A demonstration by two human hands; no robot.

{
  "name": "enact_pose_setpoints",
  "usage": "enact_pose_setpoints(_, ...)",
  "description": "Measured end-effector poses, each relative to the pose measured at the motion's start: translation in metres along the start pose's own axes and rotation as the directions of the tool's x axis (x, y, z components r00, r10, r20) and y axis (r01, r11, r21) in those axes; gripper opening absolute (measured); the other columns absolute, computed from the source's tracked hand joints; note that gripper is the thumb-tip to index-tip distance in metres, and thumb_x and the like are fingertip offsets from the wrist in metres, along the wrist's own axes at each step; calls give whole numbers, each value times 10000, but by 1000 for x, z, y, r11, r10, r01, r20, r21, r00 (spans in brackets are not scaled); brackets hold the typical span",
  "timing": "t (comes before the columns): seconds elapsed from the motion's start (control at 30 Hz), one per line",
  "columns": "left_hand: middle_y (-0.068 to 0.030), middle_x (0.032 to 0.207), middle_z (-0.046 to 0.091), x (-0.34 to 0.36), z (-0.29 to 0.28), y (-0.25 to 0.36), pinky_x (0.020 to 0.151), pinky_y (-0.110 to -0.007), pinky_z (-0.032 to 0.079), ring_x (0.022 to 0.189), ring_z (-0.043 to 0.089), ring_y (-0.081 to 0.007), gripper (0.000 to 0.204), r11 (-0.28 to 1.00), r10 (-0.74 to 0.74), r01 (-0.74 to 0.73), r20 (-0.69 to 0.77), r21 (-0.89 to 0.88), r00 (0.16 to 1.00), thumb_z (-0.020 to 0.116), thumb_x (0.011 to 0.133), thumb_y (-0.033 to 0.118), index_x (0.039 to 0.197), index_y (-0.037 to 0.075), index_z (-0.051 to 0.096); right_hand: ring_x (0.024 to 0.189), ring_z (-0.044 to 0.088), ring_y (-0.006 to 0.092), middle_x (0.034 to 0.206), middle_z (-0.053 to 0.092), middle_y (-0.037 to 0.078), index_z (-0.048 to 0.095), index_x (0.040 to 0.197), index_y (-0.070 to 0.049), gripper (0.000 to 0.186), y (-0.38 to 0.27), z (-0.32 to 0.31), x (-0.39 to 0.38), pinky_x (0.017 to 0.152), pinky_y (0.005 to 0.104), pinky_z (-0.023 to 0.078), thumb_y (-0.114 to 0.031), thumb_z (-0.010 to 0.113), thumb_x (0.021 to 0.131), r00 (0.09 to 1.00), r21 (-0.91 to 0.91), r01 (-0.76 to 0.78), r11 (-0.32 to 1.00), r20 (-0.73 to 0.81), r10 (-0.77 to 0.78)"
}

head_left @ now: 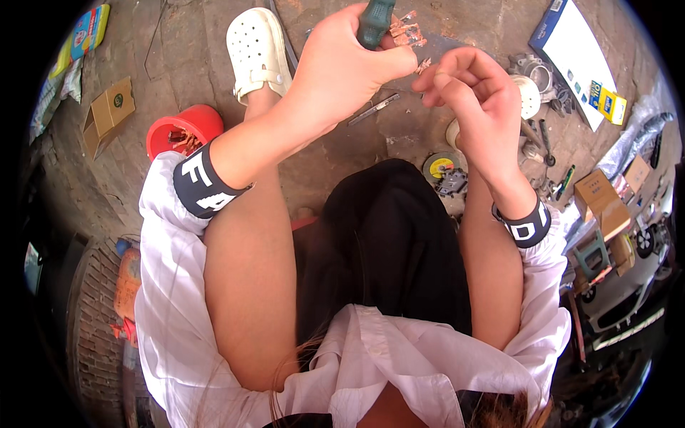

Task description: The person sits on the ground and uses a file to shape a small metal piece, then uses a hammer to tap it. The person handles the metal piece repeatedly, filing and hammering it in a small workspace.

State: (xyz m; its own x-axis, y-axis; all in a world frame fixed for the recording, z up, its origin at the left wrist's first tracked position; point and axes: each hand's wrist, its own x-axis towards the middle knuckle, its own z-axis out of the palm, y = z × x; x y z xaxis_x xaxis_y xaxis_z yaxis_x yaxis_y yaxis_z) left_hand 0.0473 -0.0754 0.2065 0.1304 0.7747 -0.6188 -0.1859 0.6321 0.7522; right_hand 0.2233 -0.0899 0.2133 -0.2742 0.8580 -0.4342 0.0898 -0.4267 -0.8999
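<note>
At the top centre, my left hand (332, 68) is closed around a tool with a dark green handle (374, 25); its working end is out of view. Ragged copper-coloured strands (407, 32) stick out beside the handle, by my left thumb and fingers. Facing them, my right hand (478, 96) has its fingers curled and the thumb drawn in to the index finger. A small copper-coloured scrap (424, 65) shows between the two hands, close to the right fingertips. Whether those fingers grip anything is hidden.
A red bucket (207, 118) with copper-coloured scraps stands left of my leg, near an open cardboard box (109, 118). A slim metal tool (373, 109) lies on the ground below my hands. To the right are a yellow-centred disc (439, 166), metal parts (531, 69) and a white-and-blue box (578, 60).
</note>
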Motion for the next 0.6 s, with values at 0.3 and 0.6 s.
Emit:
enact_pose_setpoints(0.3,23,799,597,-8,-2,12,488,-183,392,588,508,-23,170,983,-156,140,136,119,978,704,831,73,939,48,576,703,564,55,807,673,16,653,982,-21,197,0,-12,7,676,202,463,-216,630,961,993,175,-115,978,49,108)
enact_pose_setpoints(0.6,8,731,624,-5,-4,-8,444,-184,330,511,457,-15,187,997,64,-57,163,-51,985,748,812,95,948,19,644,695,544,47,793,653,-2,648,958,-17,202,1,-12,5,667,189,451,-201,573,994,994,91,-108,990,16,107)
